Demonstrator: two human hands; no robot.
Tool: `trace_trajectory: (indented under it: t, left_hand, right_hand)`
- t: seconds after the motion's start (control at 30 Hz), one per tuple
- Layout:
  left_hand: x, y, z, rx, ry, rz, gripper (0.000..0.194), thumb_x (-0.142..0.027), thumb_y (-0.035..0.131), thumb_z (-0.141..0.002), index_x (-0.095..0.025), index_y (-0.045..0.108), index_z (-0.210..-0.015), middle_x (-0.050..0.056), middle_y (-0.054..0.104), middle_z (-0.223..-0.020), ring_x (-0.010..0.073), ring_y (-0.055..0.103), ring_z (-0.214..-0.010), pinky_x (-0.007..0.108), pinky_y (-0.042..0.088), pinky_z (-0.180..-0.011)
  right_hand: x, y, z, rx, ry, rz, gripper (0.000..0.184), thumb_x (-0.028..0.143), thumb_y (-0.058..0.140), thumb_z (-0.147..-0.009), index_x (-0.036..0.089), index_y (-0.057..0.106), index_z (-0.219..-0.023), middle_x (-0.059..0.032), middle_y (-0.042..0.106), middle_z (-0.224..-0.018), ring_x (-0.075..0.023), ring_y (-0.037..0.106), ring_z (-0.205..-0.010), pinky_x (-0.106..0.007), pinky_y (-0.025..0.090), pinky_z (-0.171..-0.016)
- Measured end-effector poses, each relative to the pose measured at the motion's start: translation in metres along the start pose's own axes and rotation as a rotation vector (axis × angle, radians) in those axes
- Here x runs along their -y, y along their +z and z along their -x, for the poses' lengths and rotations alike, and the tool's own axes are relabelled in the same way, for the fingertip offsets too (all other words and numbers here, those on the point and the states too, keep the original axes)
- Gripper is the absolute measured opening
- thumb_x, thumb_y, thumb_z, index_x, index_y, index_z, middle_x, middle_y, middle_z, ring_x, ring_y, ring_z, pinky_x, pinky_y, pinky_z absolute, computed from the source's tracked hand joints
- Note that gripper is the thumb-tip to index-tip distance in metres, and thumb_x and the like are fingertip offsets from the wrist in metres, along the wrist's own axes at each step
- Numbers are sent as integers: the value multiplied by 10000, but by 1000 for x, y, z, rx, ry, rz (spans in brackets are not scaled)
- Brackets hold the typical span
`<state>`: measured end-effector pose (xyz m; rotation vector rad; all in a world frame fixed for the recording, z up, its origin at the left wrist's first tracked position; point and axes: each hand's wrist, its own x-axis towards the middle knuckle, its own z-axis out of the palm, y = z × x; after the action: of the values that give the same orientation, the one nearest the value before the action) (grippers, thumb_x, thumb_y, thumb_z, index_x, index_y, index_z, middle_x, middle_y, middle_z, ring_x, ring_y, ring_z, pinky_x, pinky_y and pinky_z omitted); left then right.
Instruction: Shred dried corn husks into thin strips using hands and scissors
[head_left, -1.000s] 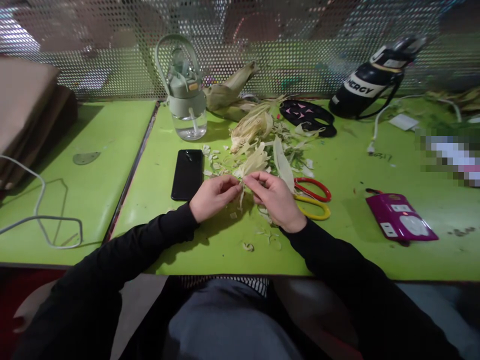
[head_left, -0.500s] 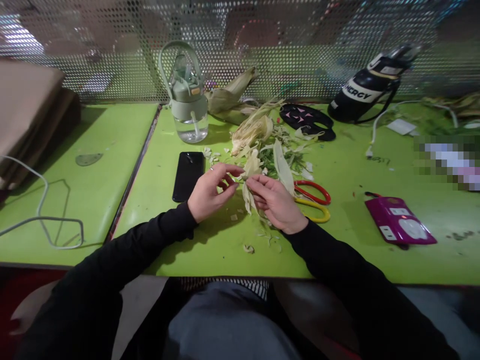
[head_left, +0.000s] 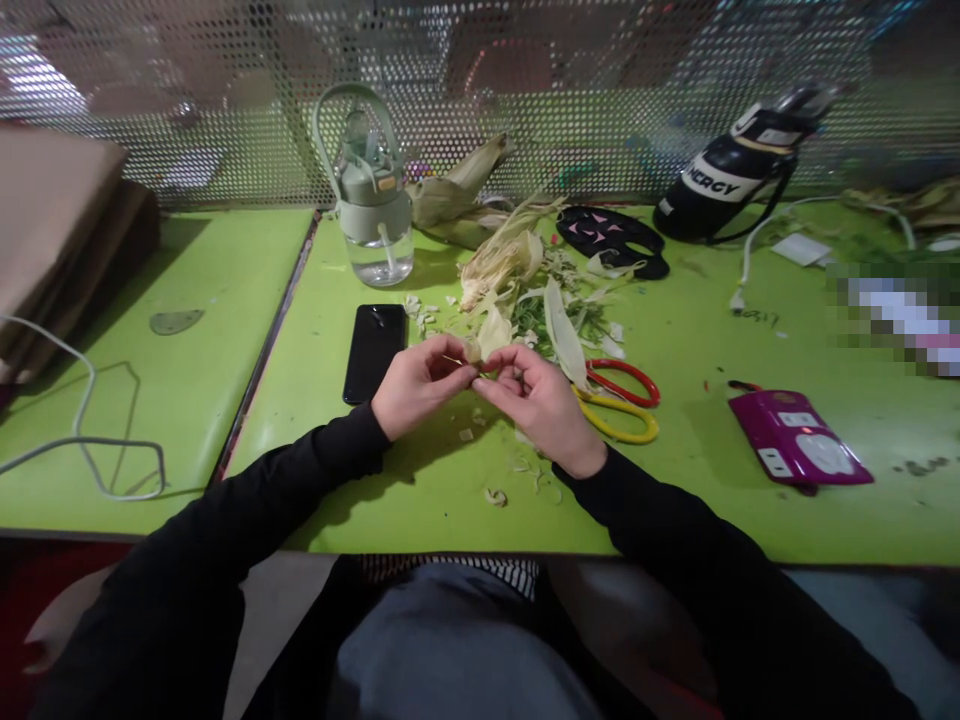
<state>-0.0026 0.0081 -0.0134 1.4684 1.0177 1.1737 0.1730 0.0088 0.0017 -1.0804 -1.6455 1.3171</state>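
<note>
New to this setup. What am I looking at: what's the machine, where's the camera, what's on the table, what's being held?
There is no machine: these are a person's bare left hand and right hand, in black sleeves. One camera, worn on the head, looks forward and down, so the arms reach in from below.

Together the hands hold the lower end of a pale husk piece; their fingers hide exactly how each grips it.

On the green table, a black phone lies by the left hand and red-and-yellow scissor handles by the right. Beyond are loose husks, a pale green bottle and a dark bottle. A purple socket block lies at right.
</note>
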Motion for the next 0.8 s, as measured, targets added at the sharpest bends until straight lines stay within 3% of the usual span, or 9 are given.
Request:
trace_trajectory:
  t: [0.13,0.3,0.5,0.67,0.8]
  left_hand:
    - [2,1,0,23,-73,132,177,-229,682,-781,-140,537,-830,-11,605,-730,82,613,-666,230,532,-675]
    - [2,1,1,33,38,79,158,-236,680,-793,-138,563,-832,7,622,-753,89,611,-678,220,516,-646]
    - [1,-3,0,48,120,-42,141,-219,680,-786,-129,606,-866,27,649,-825,80,606,-693,188,504,-629]
    - [4,-3,0,45,122,-54,159,-242,683,-790,-132,606,-876,25,650,-818,75,585,-661,178,473,-580]
    - [-1,-3,2,102,119,-3,119,-222,662,-794,-127,619,-851,18,644,-787,87,593,-687,222,505,-681]
  right_hand:
    - [2,1,2,-81,-89,127,209,361,669,-849,234,561,-975,103,298,-562,-92,292,-495,-260,266,-497]
    - [3,0,3,-117,-110,107,116,339,626,-889,225,612,-880,82,334,-555,-92,282,-497,-261,217,-484]
    - [4,-1,2,-69,-55,-6,136,337,602,-902,210,578,-860,81,370,-578,-78,293,-483,-253,220,-457]
    - [4,-4,2,-15,-106,49,155,319,626,-887,219,640,-1005,95,332,-551,-83,282,-471,-247,223,-455]
    - [-1,-4,0,-73,-150,53,117,327,649,-872,211,665,-871,52,523,-643,-85,371,-534,-242,279,-492]
